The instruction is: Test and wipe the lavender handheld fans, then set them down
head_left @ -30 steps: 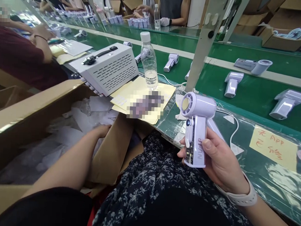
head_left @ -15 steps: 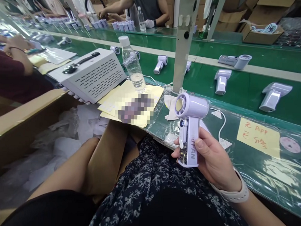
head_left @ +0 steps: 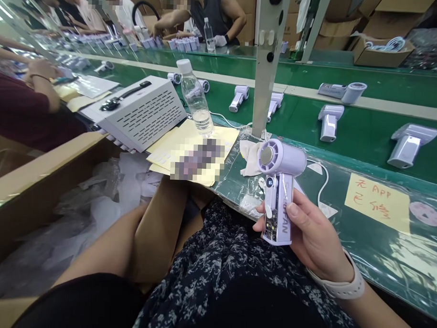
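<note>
At the person's one o'clock, the right hand (head_left: pixel 314 239) pinches a lilac, L-shaped plastic fan (head_left: pixel 281 183) upright, seemingly an inspection step; the next move likely calls for a steady grip. The left hand is hidden, its state unclear.

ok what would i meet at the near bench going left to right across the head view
Vented metal box, plastic bottle, handheld fan in the right hand, yellow note with red writing, round pink sticker.
</note>
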Motion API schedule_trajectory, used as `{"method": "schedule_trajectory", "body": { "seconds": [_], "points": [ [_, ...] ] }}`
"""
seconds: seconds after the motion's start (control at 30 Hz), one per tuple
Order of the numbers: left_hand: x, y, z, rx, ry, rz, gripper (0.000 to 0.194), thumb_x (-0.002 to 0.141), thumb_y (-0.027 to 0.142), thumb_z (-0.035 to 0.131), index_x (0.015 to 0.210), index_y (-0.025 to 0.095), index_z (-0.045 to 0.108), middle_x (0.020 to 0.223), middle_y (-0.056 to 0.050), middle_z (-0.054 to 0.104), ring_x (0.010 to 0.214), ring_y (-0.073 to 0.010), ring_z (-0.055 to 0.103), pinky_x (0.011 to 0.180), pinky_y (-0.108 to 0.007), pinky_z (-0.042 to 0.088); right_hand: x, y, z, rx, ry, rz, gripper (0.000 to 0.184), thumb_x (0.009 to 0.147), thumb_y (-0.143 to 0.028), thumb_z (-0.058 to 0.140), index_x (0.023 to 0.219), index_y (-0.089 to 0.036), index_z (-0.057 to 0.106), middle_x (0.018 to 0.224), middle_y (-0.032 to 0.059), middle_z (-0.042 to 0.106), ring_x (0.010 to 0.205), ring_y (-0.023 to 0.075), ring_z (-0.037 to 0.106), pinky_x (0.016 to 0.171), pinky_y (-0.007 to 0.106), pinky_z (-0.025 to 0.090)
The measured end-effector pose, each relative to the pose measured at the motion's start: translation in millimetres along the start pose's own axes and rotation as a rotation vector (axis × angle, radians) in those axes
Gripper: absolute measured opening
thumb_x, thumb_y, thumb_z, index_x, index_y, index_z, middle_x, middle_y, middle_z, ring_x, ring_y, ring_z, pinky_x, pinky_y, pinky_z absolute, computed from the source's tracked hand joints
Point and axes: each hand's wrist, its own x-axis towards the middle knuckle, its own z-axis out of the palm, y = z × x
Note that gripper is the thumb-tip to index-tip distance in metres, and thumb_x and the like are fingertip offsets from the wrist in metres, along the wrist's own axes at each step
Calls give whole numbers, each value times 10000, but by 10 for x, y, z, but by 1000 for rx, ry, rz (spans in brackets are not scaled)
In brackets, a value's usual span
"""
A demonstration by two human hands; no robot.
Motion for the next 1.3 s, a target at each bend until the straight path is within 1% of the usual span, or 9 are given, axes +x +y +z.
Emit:
{"method": "schedule_trajectory", "body": {
  "seconds": [0.33, 0.5, 0.6, 0.67, 0.8, 0.93, 1.1, 1.17, 1.3],
  "points": [
    [553, 39, -558, 217, 59, -253, 299, 989, 412, 557, 1075, 144, 660, 941, -62, 694, 858, -220, 659, 779, -388, 539, 102, 121, -142, -119, 212, 67, 435, 884, -481, 757, 1197, -208, 628, 949, 73, 766, 748, 238, 761, 718, 372, 616],
    [466, 206, -925, 243, 178, -271, 168, 888, 298, 484, 784, 204, 577, 672, -48, 543, 754, -268, 552, 657, -324, 366, 118, 146, -220, -127, 253, 73, 446, 874, -479, 760, 1195, -201, 622, 905, 59, 753, 686, 216, 727, 665, 339, 583],
    [251, 487, -980, 200, 393, -203, 320, 923, 420, 398, 669, 234, 456, 689, -45, 483, 773, -257, 514, 675, -334, 359, 103, 138, -231, -144, 247, 60, 419, 893, -470, 738, 1195, -203, 621, 905, 53, 746, 688, 203, 720, 664, 319, 570],
    [83, 791, -868, 46, 635, 14, 363, 931, 422, 406, 621, 239, 358, 688, -35, 471, 765, -225, 508, 722, -339, 391, 100, 147, -225, -149, 236, 48, 382, 909, -463, 721, 1174, -205, 624, 920, 52, 745, 693, 193, 721, 665, 304, 570],
    [-140, 1488, -387, -232, 315, 321, 225, 883, 432, 618, 912, 218, 555, 772, -2, 582, 655, -162, 540, 616, -285, 435, 92, 184, -221, -162, 210, 50, 367, 913, -467, 719, 1139, -193, 625, 915, 52, 737, 690, 181, 725, 638, 272, 567],
    [-168, 1897, -34, -501, 89, 710, 540, 914, 153, 550, 1422, 239, 390, 948, -9, 614, 820, -155, 604, 796, -310, 519, 18, 190, -285, -186, 185, 70, 412, 921, -480, 708, 1191, -186, 608, 923, 64, 737, 694, 193, 731, 638, 286, 582],
    [-133, 2049, 7, -340, 147, 891, 102, 953, 187, 543, 938, 179, 644, 1096, -101, 614, 1015, -218, 595, 910, -380, 523, -86, 172, -366, -194, 255, 33, 460, 907, -483, 722, 1242, -204, 576, 909, 50, 726, 667, 189, 717, 644, 303, 594],
    [-128, 2109, -3, -188, 219, 931, 215, 966, 280, 566, 822, 161, 673, 1077, -136, 638, 1036, -271, 591, 933, -445, 510, -91, 184, -372, -200, 280, -1, 441, 907, -472, 721, 1229, -208, 574, 878, 32, 707, 647, 167, 687, 630, 288, 587],
    [-151, 2270, -4, -30, -6, 899, 240, 969, 224, 514, 1047, 183, 738, 949, -99, 729, 940, -259, 654, 867, -405, 513, -83, 227, -406, -270, 252, -93, 496, 924, -459, 692, 1331, -246, 505, 796, -6, 640, 640, 159, 612, 523, 257, 550]
  ]
}}
